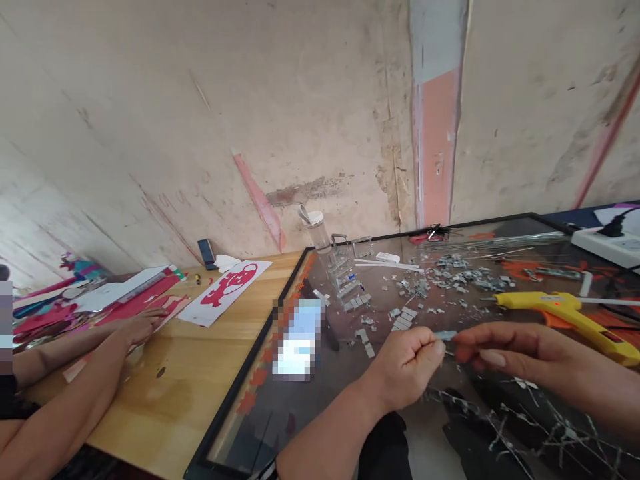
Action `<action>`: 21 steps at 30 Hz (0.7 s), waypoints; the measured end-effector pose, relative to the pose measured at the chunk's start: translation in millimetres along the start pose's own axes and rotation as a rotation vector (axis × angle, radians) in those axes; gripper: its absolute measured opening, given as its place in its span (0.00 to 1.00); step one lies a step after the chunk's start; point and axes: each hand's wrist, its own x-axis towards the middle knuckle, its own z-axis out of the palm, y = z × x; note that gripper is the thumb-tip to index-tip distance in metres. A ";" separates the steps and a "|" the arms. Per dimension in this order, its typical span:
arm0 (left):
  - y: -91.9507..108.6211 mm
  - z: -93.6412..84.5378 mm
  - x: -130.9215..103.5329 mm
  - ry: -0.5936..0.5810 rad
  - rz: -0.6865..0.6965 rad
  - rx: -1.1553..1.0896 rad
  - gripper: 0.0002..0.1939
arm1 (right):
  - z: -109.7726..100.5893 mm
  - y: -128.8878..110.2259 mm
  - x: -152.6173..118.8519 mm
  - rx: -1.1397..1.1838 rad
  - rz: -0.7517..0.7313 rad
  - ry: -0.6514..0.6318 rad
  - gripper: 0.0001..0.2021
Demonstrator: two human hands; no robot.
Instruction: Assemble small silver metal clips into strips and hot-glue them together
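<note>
Both hands meet over the glass sheet (pixel 350 400), left hand (pixel 407 363) and right hand (pixel 500 350) each pinching an end of a small pale-blue strip (pixel 445 335), apparently to steady it, with cut glass bits (pixel 450 277) and a yellow glue gun (pixel 570 317) beyond.

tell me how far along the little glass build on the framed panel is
Done: a small clear stepped structure stands on the framed glass panel. In hand: the left hand and right hand pinch one small clear piece between them. Left: many loose cut pieces lie scattered, and the yellow glue gun lies unheld.
</note>
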 end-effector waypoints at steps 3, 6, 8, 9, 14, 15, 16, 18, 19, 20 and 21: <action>-2.1 2.4 0.2 0.105 0.021 0.029 0.21 | 11.3 2.8 0.4 -0.116 -0.086 -0.028 0.18; -5.3 6.2 0.8 0.199 0.048 0.047 0.20 | 20.5 7.0 0.9 -0.239 -0.136 -0.032 0.19; -8.7 8.9 1.7 0.260 0.104 0.036 0.12 | 23.2 8.3 1.1 -0.309 -0.146 -0.016 0.21; -10.6 10.0 2.1 0.285 0.139 0.029 0.10 | 23.6 8.4 1.1 -0.341 -0.152 0.002 0.23; -15.9 11.1 1.6 0.302 0.323 0.184 0.20 | 20.2 8.1 0.8 -0.418 -0.217 0.097 0.27; -15.8 10.6 1.3 0.285 0.364 0.243 0.20 | 19.2 8.2 0.7 -0.416 -0.225 0.118 0.27; -15.4 10.1 1.2 0.263 0.401 0.290 0.20 | 18.3 8.1 0.8 -0.406 -0.228 0.132 0.26; -14.1 9.3 1.5 0.221 0.437 0.337 0.18 | 17.3 6.1 0.9 -0.340 -0.227 0.142 0.23; -13.4 9.1 1.9 0.211 0.434 0.340 0.16 | 17.4 3.9 0.9 -0.291 -0.224 0.133 0.22; -12.7 9.2 2.4 0.209 0.420 0.339 0.15 | 18.0 1.0 0.8 -0.245 -0.224 0.130 0.21; -12.3 9.4 2.9 0.217 0.400 0.338 0.15 | 19.0 -2.4 0.8 -0.223 -0.228 0.162 0.21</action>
